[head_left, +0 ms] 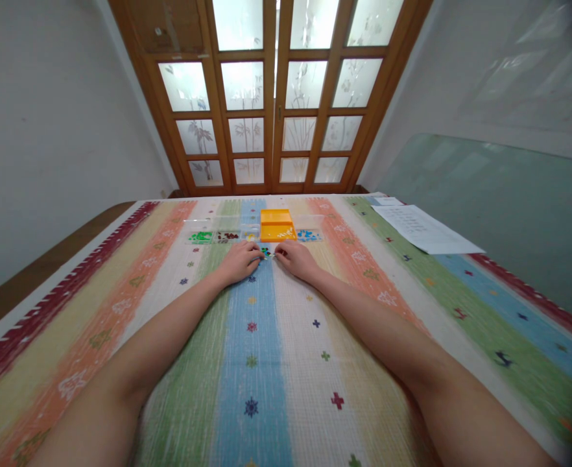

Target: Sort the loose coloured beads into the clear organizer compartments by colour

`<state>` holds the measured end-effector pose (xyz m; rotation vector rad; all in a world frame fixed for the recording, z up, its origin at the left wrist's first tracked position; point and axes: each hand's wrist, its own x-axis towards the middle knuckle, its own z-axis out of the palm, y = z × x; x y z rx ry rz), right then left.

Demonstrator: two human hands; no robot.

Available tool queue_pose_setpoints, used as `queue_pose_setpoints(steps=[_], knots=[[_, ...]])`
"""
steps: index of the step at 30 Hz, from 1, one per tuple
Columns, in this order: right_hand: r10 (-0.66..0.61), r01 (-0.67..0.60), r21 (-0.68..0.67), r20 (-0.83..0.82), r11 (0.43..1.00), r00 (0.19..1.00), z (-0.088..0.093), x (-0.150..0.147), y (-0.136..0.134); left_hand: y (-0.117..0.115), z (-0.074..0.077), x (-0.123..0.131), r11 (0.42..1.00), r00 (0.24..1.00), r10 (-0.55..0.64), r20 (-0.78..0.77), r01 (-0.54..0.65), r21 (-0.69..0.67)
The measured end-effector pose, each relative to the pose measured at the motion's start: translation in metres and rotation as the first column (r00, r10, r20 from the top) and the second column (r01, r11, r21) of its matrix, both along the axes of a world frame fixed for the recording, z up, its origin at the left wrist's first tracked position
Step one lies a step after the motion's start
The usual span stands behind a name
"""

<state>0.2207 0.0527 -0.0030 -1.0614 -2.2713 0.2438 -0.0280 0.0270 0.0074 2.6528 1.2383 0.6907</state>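
My left hand (pixel 241 262) and my right hand (pixel 293 257) rest on the striped cloth, facing each other with fingers pinched. Between them lies a small cluster of coloured pieces (pixel 265 251), green and dark, touched by my left fingertips. What either hand pinches is too small to make out. Just beyond is an open orange box (pixel 277 215) with pale pieces inside. Clear trays hold green pieces (pixel 201 237), dark red pieces (pixel 228 237) and yellow pieces (pixel 250 237) on its left, and blue pieces (pixel 308 235) on its right.
White paper sheets (pixel 425 228) lie at the back right of the table, on the patterned tablecloth (pixel 251 389). A pale green glass-like panel (pixel 500 214) stands along the right side. Wooden doors with glass panes (pixel 275 117) rise behind the table.
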Motion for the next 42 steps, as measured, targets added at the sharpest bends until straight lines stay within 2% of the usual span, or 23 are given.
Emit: queue_pose_setpoints(steps=[6,9,12,16,19,24,28,33,35,38,42], knots=[[-0.219,0.195,-0.107,-0.296,0.975,0.93,-0.003,0.021,0.024,0.002,-0.002,-0.001,0.998,0.999,0.023,-0.023,-0.022,0.052],[-0.355,0.318,-0.159,-0.372,0.935,0.858,-0.002,0.037,0.036,0.003,-0.006,-0.002,0.996,0.999,0.041,-0.034,-0.038,0.082],[-0.439,0.394,-0.195,-0.412,0.898,0.798,-0.002,0.047,0.045,0.004,-0.01,-0.003,0.995,0.998,0.041,-0.056,-0.036,0.091],[-0.504,0.457,-0.215,-0.436,0.863,0.745,-0.005,0.054,0.049,0.008,-0.016,-0.005,0.994,0.996,0.072,-0.057,-0.066,0.089],[-0.514,0.464,-0.223,-0.438,0.857,0.738,-0.007,0.055,0.05,0.011,-0.018,-0.007,0.99,0.994,0.107,-0.034,-0.103,0.093],[-0.515,0.474,-0.208,-0.434,0.856,0.739,-0.009,0.055,0.051,0.011,-0.017,-0.008,0.995,0.997,0.072,-0.018,-0.071,0.076],[-0.487,0.448,-0.196,-0.436,0.872,0.757,-0.008,0.052,0.048,0.009,-0.015,-0.006,0.996,0.998,0.063,-0.014,-0.062,0.067],[-0.408,0.383,-0.143,-0.356,0.913,0.841,-0.005,0.043,0.041,0.008,-0.01,-0.009,0.988,0.992,0.121,-0.024,-0.119,0.095],[-0.328,0.317,-0.084,-0.292,0.945,0.898,-0.003,0.037,0.036,0.008,-0.009,-0.011,0.981,0.985,0.169,-0.026,-0.165,0.1],[-0.152,0.152,-0.015,-0.155,0.988,0.976,0.0,0.025,0.024,0.009,-0.008,-0.015,0.97,0.973,0.231,-0.014,-0.229,0.085],[0.055,-0.053,-0.018,0.085,0.998,0.995,0.005,0.003,0.002,0.013,-0.01,-0.018,0.972,0.972,0.232,0.017,-0.233,0.039]])
